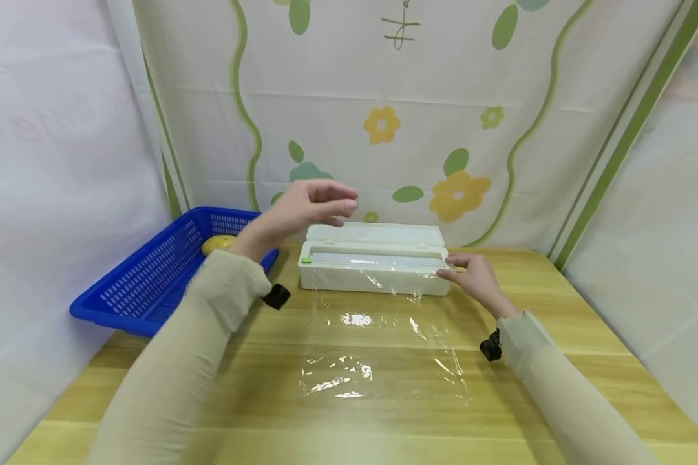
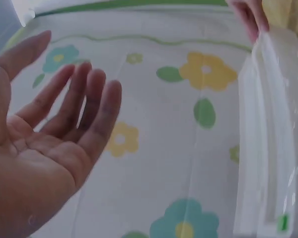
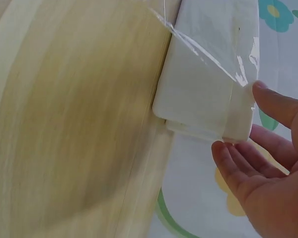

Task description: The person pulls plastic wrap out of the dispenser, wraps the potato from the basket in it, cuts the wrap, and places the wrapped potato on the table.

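A white cling film dispenser (image 1: 372, 279) lies lengthwise on the table with its lid (image 1: 378, 233) raised at the back. Clear cling film (image 1: 355, 371) runs out over its front and spreads across the wood. A small green slider (image 1: 306, 260) sits at the box's left end. My left hand (image 1: 317, 203) is raised above that end; in the left wrist view its fingers (image 2: 97, 116) are loosely bent around nothing. At the right end, my right hand (image 1: 474, 278) grips the dispenser's corner, thumb (image 3: 273, 101) at the film's edge, fingers around the end face.
A blue plastic basket (image 1: 134, 284) stands at the left, holding a yellow roundish item (image 1: 218, 244) partly hidden by my left forearm. Behind the box hangs a white flower-printed cloth (image 1: 326, 84), with white sheets on both sides. The wooden table (image 1: 349, 439) extends towards me.
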Action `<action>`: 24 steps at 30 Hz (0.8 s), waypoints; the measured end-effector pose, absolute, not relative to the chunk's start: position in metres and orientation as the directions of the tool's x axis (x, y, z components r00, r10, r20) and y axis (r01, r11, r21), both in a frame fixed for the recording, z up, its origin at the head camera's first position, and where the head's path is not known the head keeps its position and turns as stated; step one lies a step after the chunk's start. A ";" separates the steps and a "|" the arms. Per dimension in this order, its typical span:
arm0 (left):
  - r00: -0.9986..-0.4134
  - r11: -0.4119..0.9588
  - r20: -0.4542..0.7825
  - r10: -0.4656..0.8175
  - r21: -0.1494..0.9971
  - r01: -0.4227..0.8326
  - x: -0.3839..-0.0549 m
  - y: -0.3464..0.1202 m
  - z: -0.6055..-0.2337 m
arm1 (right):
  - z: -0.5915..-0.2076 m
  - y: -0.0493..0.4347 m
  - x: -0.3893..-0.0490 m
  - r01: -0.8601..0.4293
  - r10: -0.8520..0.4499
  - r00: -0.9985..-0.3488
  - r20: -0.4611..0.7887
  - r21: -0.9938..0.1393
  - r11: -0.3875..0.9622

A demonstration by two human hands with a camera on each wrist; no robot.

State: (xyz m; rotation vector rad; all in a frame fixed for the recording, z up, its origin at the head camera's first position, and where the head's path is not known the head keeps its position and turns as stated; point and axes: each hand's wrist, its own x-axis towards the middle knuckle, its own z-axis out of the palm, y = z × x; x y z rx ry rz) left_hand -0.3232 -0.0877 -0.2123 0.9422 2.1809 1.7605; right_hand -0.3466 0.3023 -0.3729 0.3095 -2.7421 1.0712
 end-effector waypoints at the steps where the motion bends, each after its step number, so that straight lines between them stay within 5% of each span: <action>1: -0.778 0.100 0.241 0.580 0.927 0.362 -0.329 -0.094 -0.209 | -0.374 0.304 -0.347 -0.258 -0.128 -0.962 0.241 -0.648 0.717; 14: -0.890 0.230 0.089 0.447 0.950 0.210 -0.390 -0.230 -0.235 | -0.376 0.307 -0.350 -0.291 -0.165 -0.954 0.249 -0.646 0.706; 24: -0.903 0.420 -0.057 0.426 0.897 0.141 -0.388 -0.260 -0.294 | -0.381 0.306 -0.341 -0.298 -0.172 -0.952 0.254 -0.633 0.715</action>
